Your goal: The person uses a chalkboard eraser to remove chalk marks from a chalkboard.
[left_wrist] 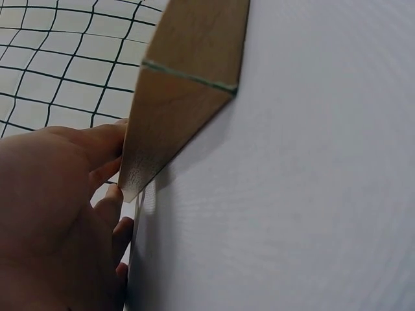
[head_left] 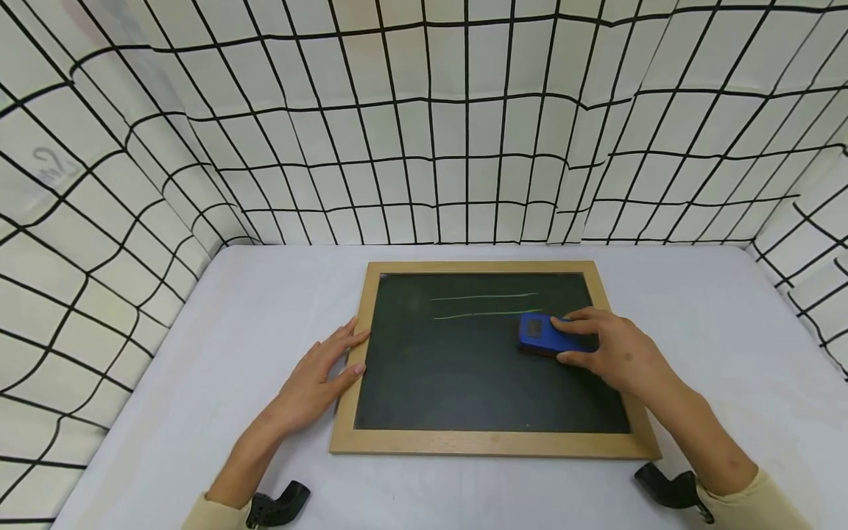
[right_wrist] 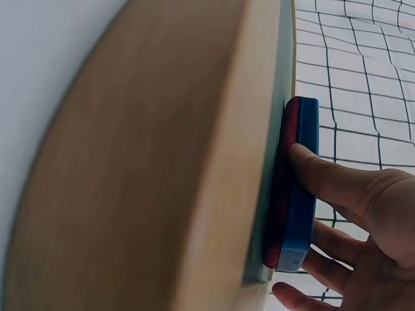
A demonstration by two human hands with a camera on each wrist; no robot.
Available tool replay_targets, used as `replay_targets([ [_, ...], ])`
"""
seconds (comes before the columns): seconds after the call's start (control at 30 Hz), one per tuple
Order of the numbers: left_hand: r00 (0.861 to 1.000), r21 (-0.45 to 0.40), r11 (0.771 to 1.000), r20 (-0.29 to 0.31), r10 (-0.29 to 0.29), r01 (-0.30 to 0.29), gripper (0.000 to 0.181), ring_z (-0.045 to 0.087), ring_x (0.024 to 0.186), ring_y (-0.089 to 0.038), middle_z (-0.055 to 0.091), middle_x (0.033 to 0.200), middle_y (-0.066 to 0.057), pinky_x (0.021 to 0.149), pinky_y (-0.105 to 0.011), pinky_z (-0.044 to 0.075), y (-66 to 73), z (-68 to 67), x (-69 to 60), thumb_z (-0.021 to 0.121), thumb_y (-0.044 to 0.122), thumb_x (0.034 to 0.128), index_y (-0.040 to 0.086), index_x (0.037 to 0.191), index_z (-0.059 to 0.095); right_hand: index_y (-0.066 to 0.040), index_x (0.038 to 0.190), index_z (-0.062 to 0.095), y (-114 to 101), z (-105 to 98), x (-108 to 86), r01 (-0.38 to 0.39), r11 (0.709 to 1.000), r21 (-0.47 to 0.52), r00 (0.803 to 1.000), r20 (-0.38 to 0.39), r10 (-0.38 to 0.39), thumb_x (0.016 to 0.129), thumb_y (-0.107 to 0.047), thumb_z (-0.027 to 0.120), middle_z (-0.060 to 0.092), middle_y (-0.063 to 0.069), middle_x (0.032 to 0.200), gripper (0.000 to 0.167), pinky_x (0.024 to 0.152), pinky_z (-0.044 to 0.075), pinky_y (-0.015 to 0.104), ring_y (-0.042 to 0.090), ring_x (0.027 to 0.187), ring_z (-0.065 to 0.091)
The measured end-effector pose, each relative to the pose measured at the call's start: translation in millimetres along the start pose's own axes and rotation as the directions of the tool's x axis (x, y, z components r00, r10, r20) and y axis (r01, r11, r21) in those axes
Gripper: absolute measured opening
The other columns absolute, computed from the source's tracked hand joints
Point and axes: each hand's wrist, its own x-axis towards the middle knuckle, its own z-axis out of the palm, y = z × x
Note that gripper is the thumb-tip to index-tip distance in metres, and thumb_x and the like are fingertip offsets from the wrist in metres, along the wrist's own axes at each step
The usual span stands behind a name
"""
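On the chalkboard (head_left: 464, 383), the right grip (head_left: 615, 347) pinches a blue eraser (head_left: 545, 336); probably light, stiff-backed, best held by its sides; left grip (head_left: 316, 383), fingers apart, touches the wooden frame (head_left: 490, 443).

White desk (head_left: 695, 331), matte, cloth-like top. Directly on it: one rectangular dark-green chalkboard (head_left: 477, 383) in a light-brown wooden frame (head_left: 490, 443), face up, long sides running left-right, roughly mid-desk, far side just short of desk's far edge. Left wrist view: soft shadow on desk beside frame.
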Motion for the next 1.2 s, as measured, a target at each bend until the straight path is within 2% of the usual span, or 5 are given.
replay_targets([
  [0.43, 1.0, -0.015, 1.0, 0.007, -0.003, 0.004, 0.058, 0.019, 0.162, -0.041, 0.025, 0.174, -0.013, 0.127, -0.072, 0.006, 2.3, 0.7, 2.3, 0.06, 0.033, 0.1057, 0.017, 0.159, 0.045, -0.019, 0.143, 0.065, 16, -4, -4.3, -0.031, 0.999, -0.008, 0.999, 0.01, 0.032, 0.088, -0.036, 0.084, 0.055, 0.022, 0.152, 0.061, 0.105, 0.046, 0.072, 0.057, 0.143, 0.042],
  [0.67, 1.0, -0.014, 1.0, 0.01, -0.003, 0.004, 0.058, 0.019, 0.162, -0.041, 0.025, 0.174, -0.013, 0.127, -0.071, 0.006, 2.3, 1.4, 4.1, 0.06, 0.034, 0.1056, 0.018, 0.159, 0.044, -0.015, 0.142, 0.066, 19, -2, -4.4, 0.005, 1.0, 0.006, 1.0, -0.021, -0.005, 0.088, -0.03, 0.085, 0.057, 0.025, 0.148, 0.059, 0.106, 0.046, 0.071, 0.058, 0.14, 0.045],
  [1.03, 1.0, -0.012, 1.0, 0.003, -0.012, 0.012, 0.058, 0.019, 0.162, -0.042, 0.025, 0.174, -0.013, 0.127, -0.072, 0.006, 0.0, 0.5, 1.9, 0.061, 0.034, 0.1052, 0.017, 0.159, 0.045, -0.009, 0.139, 0.068, 19, -3, -1.4, 0.111, 0.993, 0.044, 0.991, -0.077, -0.108, 0.09, -0.024, 0.083, 0.061, 0.024, 0.142, 0.054, 0.105, 0.051, 0.065, 0.051, 0.133, 0.055],
  [1.2, 1.0, -0.028, 1.0, -0.004, -0.006, 0.006, 0.058, 0.019, 0.162, -0.042, 0.026, 0.174, -0.013, 0.126, -0.072, 0.006, -1.3, 0.5, 0.3, 0.061, 0.033, 0.1052, 0.018, 0.159, 0.045, -0.007, 0.14, 0.066, 21, -8, 3.2, 0.119, 0.992, 0.04, 0.989, -0.094, -0.115, 0.09, -0.022, 0.082, 0.06, 0.025, 0.142, 0.054, 0.104, 0.051, 0.066, 0.051, 0.133, 0.055],
])
